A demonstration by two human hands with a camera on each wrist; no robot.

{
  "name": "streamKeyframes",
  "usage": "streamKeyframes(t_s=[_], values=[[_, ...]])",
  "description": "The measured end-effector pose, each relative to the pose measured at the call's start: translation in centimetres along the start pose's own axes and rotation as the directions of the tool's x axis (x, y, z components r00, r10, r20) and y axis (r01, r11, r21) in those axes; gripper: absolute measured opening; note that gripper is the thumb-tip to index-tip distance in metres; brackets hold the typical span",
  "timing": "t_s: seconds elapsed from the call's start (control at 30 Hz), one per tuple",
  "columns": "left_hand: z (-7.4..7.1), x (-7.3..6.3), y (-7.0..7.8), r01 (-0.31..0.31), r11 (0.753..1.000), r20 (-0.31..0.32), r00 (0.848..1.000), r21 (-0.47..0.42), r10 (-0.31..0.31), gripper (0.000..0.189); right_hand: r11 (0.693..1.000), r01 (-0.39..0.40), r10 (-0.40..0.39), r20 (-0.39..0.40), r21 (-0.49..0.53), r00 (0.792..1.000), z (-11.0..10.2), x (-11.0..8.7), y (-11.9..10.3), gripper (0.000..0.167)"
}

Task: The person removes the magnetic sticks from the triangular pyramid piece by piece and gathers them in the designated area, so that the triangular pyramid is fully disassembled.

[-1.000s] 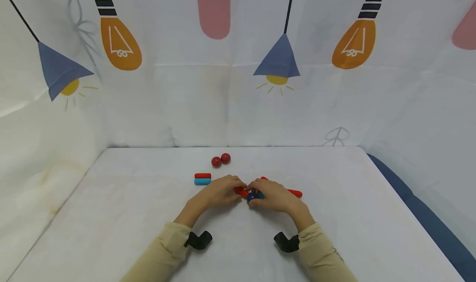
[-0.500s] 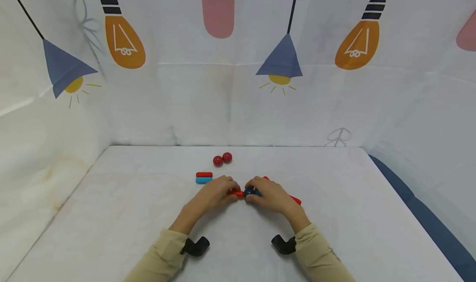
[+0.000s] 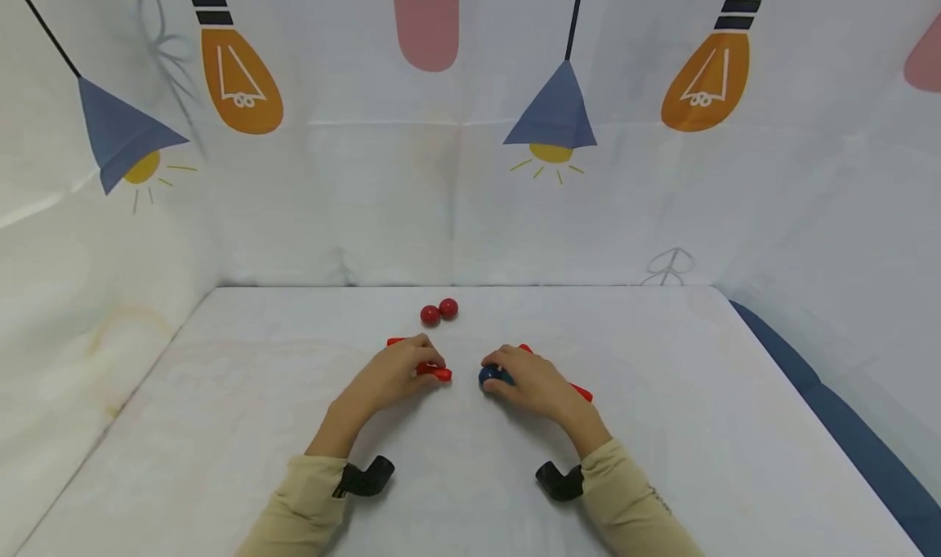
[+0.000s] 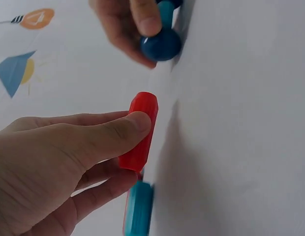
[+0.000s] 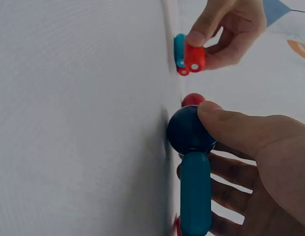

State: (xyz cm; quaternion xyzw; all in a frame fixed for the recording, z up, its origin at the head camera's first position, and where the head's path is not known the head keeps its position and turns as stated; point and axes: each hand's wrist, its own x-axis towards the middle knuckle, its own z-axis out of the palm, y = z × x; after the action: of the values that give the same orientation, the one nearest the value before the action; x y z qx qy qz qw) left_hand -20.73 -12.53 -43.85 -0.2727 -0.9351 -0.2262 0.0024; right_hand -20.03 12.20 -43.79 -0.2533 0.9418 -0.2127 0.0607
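In the head view my left hand (image 3: 393, 373) pinches a short red rod (image 3: 441, 373). The left wrist view shows the thumb (image 4: 135, 125) pressed along that rod. My right hand (image 3: 537, 387) holds a dark blue ball (image 3: 489, 376) between thumb and fingers. In the right wrist view a teal rod (image 5: 196, 194) joins this ball end to end. A second dark blue ball shows at the other end of the teal rod in the left wrist view, partly cut off. A gap separates the red rod from the ball in my right hand.
Two red balls (image 3: 439, 312) sit together farther back on the white table (image 3: 294, 328). Beyond my left hand lies a red rod (image 3: 395, 341), with a teal rod (image 4: 138, 209) beside it. More red rods (image 3: 581, 393) show around my right hand, partly hidden. A printed cloth hangs behind.
The red rod was beside the dark blue ball; my left hand has carried it away to the left. My right hand stays nearly in place, still holding the ball.
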Motion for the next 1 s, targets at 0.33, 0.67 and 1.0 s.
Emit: streamKeyframes(t_s=[0.33,0.67,1.0], values=[[-1.4,-1.2,-3.2,0.044,0.999,-0.095,0.995,0.006,-0.043,0.021,1.000,-0.011,0.011,0.019,0.017,1.000,-1.1,-0.3,0.6,0.032],[-1.1,-1.5,-4.0,0.096,0.994,-0.117,0.989,0.041,-0.091,0.019,1.000,0.000,0.000,0.007,-0.018,1.000,-1.4,-0.5,1.1,0.017],[-0.8,-1.4,-3.6,0.086,0.995,-0.128,0.989,0.058,-0.078,0.024,1.000,0.004,-0.004,0.012,-0.015,1.000,-1.4,-0.5,1.1,0.015]])
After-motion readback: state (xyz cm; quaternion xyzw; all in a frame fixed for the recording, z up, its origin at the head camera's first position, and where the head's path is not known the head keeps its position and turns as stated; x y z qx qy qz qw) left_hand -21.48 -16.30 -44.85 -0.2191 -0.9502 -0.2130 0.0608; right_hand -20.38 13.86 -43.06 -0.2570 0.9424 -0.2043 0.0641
